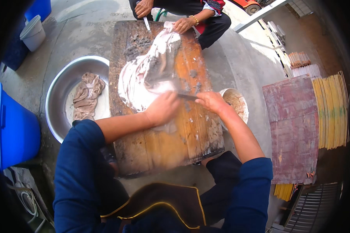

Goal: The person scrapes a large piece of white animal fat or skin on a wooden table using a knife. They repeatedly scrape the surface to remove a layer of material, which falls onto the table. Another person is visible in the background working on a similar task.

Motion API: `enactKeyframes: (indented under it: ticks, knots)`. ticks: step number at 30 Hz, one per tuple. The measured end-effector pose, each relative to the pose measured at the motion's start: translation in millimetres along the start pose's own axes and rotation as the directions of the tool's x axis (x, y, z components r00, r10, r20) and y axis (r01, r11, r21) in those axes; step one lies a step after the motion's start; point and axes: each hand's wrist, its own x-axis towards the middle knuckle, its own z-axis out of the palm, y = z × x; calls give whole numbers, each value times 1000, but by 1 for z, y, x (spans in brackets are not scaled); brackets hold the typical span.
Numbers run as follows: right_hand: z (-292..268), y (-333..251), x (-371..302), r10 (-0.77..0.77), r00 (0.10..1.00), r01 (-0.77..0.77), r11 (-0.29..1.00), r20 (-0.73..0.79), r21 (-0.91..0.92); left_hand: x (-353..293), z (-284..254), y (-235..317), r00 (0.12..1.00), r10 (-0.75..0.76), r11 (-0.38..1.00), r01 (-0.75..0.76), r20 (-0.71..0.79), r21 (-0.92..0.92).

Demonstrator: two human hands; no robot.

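The blade (187,96) is clamped in the right hand (210,102); the left hand (163,108) is blurred, its grip cannot be told. The pale sheet (138,82) is spread, partly covered, on the board (136,155). A brown piece (87,95) is contained in the basin (59,95); the bucket (228,91) is partly hidden

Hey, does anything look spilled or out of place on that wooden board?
Grey clumps lie loose on the wooden board, mostly at its far left, with smaller bits right of the pale, floppy sheet. They look messy but may just be scrapings. The board's near edge is also darkly stained.
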Motion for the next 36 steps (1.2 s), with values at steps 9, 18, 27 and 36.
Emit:
enactKeyframes:
  ticks: [9,18,27,36]
  knots:
    - [-11,2,10,-63,995,68,995,75,-77,1,27,1,999,7,999,-6,47,-38]
    - [0,33,9,-25,989,19,999,-148,-40,7,31,-4,993,-72,994,80,99,-79]
    - [-2,8,-19,-16,1000,16,1000,-11,13,12,26,-2,995,39,999,-40,91,15]
    - [-5,31,-14,65,994,-68,997,-84,-28,15,19,-2,980,-21,1000,22,198,0]
